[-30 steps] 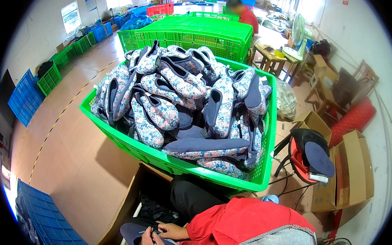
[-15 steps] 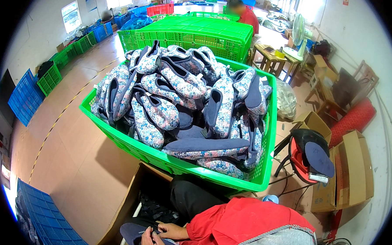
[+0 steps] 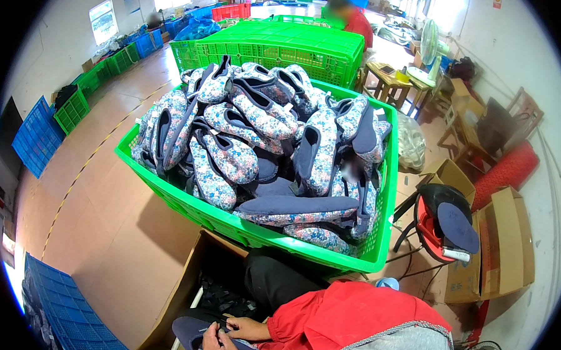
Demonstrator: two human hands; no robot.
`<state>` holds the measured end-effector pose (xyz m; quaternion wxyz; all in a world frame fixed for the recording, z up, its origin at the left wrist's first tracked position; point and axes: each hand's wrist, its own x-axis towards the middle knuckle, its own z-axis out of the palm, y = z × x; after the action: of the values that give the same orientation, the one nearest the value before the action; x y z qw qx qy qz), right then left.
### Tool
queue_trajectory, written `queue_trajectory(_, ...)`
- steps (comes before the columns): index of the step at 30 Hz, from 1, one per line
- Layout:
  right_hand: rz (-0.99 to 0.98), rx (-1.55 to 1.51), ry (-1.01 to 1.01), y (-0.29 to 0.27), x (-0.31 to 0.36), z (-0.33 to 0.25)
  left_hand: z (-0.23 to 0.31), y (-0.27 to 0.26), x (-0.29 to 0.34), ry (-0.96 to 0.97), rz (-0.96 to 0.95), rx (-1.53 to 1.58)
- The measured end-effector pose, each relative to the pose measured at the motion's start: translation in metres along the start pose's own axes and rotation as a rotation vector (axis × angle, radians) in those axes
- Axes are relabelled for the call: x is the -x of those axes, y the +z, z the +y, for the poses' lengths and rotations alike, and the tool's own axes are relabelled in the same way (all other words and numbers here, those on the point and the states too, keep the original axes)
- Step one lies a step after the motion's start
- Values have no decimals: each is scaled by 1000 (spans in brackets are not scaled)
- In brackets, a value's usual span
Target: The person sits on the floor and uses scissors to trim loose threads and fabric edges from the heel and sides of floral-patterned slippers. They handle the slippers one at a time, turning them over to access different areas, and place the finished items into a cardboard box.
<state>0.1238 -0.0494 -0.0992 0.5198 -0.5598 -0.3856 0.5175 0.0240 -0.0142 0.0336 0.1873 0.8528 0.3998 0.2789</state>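
Note:
At the lower edge, a slipper (image 3: 188, 331) with a navy surface lies across my lap, and a bit of floral cloth shows beside it. My left hand (image 3: 219, 344) is the lower one, with its fingers bent and pinched at the slipper's edge. Just above and to its right, my right hand (image 3: 246, 328) comes out of a red sleeve, fingers curled onto the same slipper. Anything small between the fingertips cannot be made out. In front of me a large green crate (image 3: 167, 198) is heaped with floral slippers (image 3: 231, 160) with navy soles and linings.
An open cardboard box (image 3: 185, 290) with black pieces in it stands beside my legs. A blue crate (image 3: 68, 303) is at lower left. To the right, a red stool (image 3: 425, 228) carries dark soles, next to cartons (image 3: 506, 241). Behind stand more green crates (image 3: 267, 46) and a person (image 3: 357, 28).
The view has shifted very slightly. Both hands stay at the slipper, with only a small movement of the fingers.

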Motion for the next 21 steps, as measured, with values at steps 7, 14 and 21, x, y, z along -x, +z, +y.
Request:
queue_trajectory(7,-1,-2,8,-1,2,-2,-2,2,1,11,17,5)
queue_trajectory(14,-10,2,24,0,0,-1,-2,2,0,3,-1,4)
queue_trajectory(21,-11,12,19,0,1,1,-3,3,1,15,4,-2)
